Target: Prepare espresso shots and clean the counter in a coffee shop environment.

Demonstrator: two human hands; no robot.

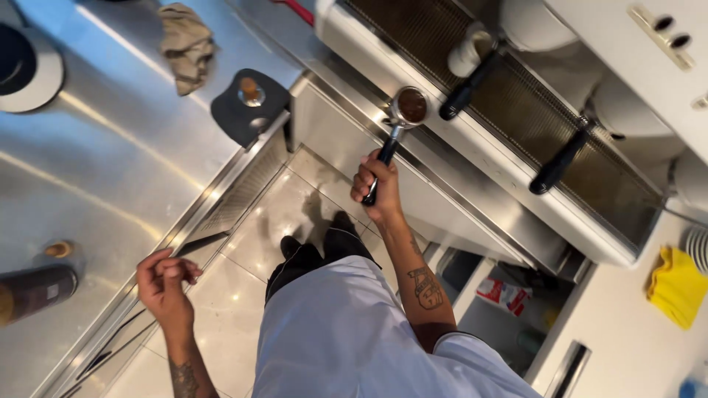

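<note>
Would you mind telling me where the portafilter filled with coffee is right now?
The portafilter is upper centre in the head view, held by its black handle in the right hand, its basket over the front edge of the espresso machine, right of the tamping mat.

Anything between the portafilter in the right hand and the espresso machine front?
Nothing visible. The right hand grips the black handle of the portafilter, whose coffee-filled basket sits at the edge of the espresso machine, just left of two mounted portafilter handles. The left hand hangs empty, apart, near the steel counter.
</note>
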